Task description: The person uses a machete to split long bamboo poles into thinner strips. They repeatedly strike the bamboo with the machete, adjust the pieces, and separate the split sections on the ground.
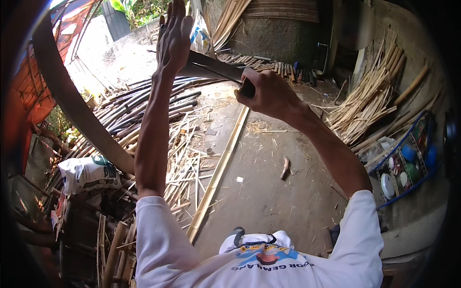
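Note:
My right hand is closed around the dark handle of a tool with a wide grey blade. This blade runs left from the handle and passes behind my raised left hand. Fingers of the left hand point upward, stretched out; the frame's top edge meets their tips. Whether the left hand touches the blade, I cannot tell. Below the tool, a long split bamboo strip lies on the concrete floor, running from near my body toward the right hand.
Dark bamboo poles and pale offcuts lie left of the strip. A curved grey band and white sack are farther left. Thin bamboo slats lean at right, above a blue-edged rack. A short brown piece lies on the floor.

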The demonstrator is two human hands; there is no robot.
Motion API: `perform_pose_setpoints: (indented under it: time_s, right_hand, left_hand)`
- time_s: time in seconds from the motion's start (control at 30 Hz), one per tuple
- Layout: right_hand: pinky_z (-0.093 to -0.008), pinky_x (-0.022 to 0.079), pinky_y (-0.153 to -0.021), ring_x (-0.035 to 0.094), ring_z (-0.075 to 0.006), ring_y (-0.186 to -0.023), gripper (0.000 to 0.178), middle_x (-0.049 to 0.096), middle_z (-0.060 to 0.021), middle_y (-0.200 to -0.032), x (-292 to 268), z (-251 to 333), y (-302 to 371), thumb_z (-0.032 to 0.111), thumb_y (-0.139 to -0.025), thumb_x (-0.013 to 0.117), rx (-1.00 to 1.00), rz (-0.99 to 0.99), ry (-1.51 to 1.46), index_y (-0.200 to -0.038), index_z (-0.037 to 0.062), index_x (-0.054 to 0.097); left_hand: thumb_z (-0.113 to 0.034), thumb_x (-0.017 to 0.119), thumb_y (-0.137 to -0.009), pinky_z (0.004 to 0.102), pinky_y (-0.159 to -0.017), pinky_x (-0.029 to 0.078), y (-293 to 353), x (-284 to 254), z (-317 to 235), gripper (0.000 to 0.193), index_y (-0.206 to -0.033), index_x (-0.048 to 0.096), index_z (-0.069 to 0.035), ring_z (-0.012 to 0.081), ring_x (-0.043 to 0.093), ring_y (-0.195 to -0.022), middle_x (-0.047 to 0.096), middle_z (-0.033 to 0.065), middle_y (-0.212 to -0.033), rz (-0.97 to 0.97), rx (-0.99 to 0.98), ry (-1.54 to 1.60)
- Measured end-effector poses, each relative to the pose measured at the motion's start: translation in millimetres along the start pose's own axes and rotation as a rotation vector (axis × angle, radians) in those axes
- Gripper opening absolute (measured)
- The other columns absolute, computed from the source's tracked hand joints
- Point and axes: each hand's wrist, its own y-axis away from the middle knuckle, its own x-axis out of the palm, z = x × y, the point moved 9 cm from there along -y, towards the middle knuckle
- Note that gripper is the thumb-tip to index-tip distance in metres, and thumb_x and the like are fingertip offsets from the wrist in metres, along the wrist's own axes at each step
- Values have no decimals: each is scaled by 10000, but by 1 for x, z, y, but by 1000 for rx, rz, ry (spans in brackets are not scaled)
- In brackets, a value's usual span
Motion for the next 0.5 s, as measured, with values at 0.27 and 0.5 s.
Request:
perform_pose_setpoints:
  time_s: [0.27, 0.5]
  right_hand:
    - [-351, 602, -575, 707, -208, -589, 271, 682, -115, -671, -41, -45, -44, 266, -939, 680, -364, -167, 336, -935, 15, 578]
    - [-389, 577, -589, 706, -237, -656, 377, 699, -129, -751, -44, -10, -74, 374, -920, 677, -163, -57, 180, -1006, 8, 644]
  left_hand:
    - [-274, 495, -1017, 459, -1229, 215, -21, 27, -9, 602, -1564, 329, -84, 301, 240, -1523, 277, 134, -1642, 16, -208, -178]
    - [-321, 618, -943, 481, -1229, 200, -60, 11, 43, 676, -1527, 340, -122, 325, 247, -1501, 325, 156, -1590, 55, -171, -219]
